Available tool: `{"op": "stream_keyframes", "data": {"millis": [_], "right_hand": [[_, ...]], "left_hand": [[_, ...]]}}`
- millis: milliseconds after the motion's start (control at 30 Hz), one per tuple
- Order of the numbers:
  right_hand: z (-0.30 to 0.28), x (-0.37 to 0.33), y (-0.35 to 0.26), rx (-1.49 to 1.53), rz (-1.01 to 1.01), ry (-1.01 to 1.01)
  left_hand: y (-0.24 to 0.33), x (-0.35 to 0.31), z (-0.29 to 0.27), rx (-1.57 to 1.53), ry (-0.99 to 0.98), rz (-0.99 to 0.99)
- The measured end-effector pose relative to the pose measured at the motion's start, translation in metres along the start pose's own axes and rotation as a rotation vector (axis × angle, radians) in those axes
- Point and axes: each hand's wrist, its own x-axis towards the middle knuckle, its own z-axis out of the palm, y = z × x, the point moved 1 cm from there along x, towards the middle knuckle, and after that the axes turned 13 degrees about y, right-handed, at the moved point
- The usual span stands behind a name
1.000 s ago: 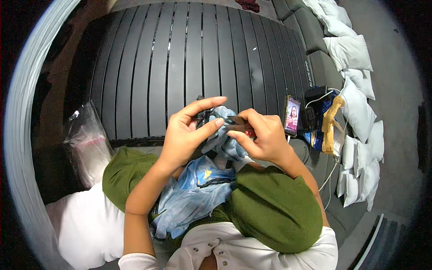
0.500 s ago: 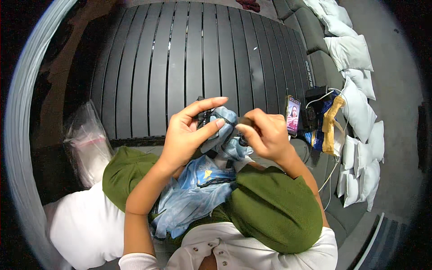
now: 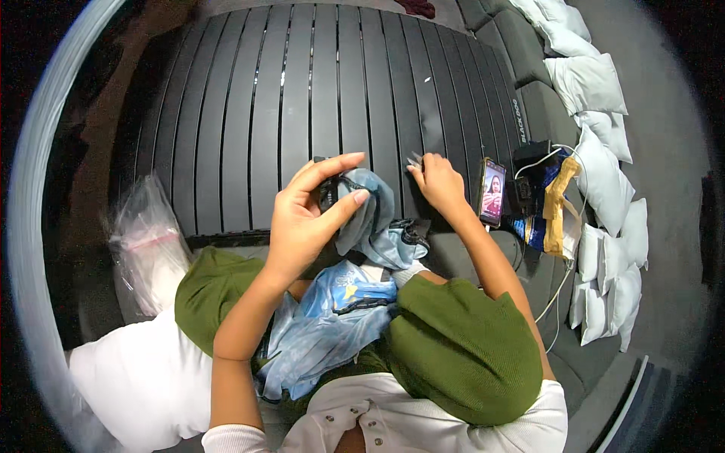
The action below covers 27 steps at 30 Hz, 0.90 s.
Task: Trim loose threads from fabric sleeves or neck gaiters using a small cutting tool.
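My left hand (image 3: 298, 219) pinches a bunched light-blue cloth garment (image 3: 365, 215) with dark trim between thumb and fingers, held up over my lap. More of the same pale blue fabric (image 3: 321, 328), with a small yellow patch and dark edging, hangs across my knees. My right hand (image 3: 438, 183) is away from the cloth, above the near part of the slatted table. Its thumb and forefinger close on a small shiny pointed thing (image 3: 414, 160), too small to name for certain.
A dark slatted table (image 3: 302, 106) spreads ahead. At right stand a lit phone (image 3: 492, 192), a blue and yellow bag (image 3: 555, 215) and white cables (image 3: 555, 294). White pillows (image 3: 589, 83) line the grey seat. A clear plastic bag (image 3: 151, 241) lies at left, by a large white bundle (image 3: 143, 377).
My right hand has moved from beside the garment up and away over the table. My left hand has kept its hold on the cloth, shifting slightly left.
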Motion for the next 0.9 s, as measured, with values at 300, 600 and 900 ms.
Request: {"op": "stream_keyframes", "data": {"millis": [300,600,900], "right_hand": [[-0.077,0.012,-0.069,0.693,-0.278,0.398],[-0.052,0.0,-0.031,0.754,0.056,0.033],[-0.019,-0.083,0.005,0.758,0.338,-0.635]], "left_hand": [[-0.006,0.003,-0.002,-0.295,-0.073,-0.282],[0.024,0.022,-0.024,-0.336,0.209,-0.11],[-0.015,0.058,-0.111,0.933,0.402,0.28]]}}
